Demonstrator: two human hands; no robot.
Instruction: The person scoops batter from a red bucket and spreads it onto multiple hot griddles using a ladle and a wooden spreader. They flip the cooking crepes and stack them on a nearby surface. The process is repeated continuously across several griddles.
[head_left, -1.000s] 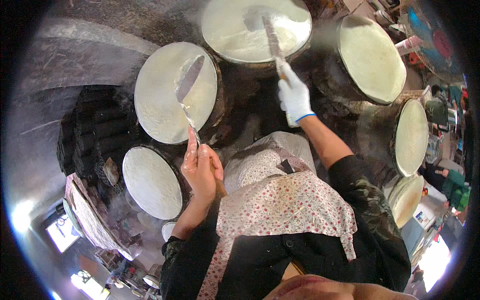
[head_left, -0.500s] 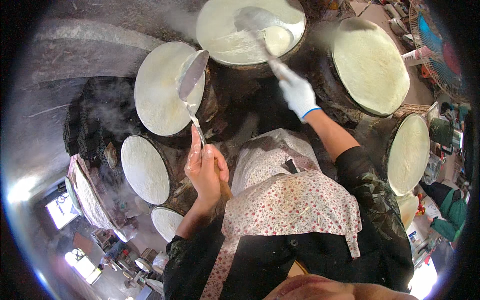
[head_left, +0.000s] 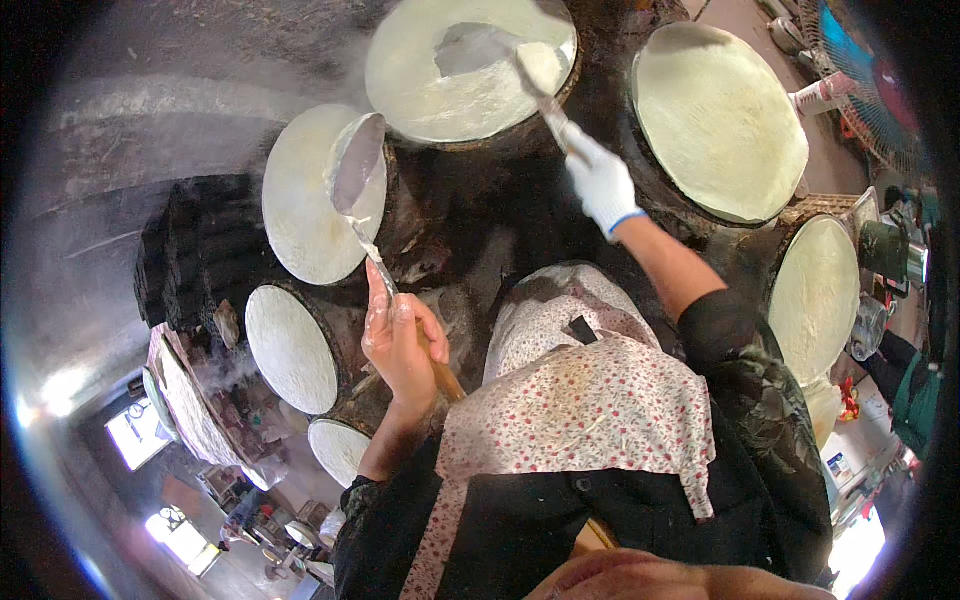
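My bare left hand (head_left: 405, 345), dusted with pale batter, is closed on the long handle of a metal ladle (head_left: 355, 165). The ladle's bowl is raised over the left round griddle (head_left: 300, 215), which has a pale layer on it. My right hand (head_left: 600, 180), in a white glove, grips a long flat scraper (head_left: 535, 80) reaching onto the top middle griddle (head_left: 410, 100). Pale batter is heaped at the scraper's tip, beside a bare grey patch of that griddle; whether the blade touches the surface I cannot tell.
More pale-covered griddles (head_left: 720, 120) curve round me, right and lower left (head_left: 290, 350). A blue-bladed fan (head_left: 850, 60) stands at upper right. Dark mesh stacks (head_left: 190, 250) lie at left, with steam nearby. Someone in green (head_left: 905, 405) is at the right edge.
The scraper's tip has moved right on the top griddle, widening the bare patch and gathering batter. The ladle has shifted slightly left. The whole view has shifted a little.
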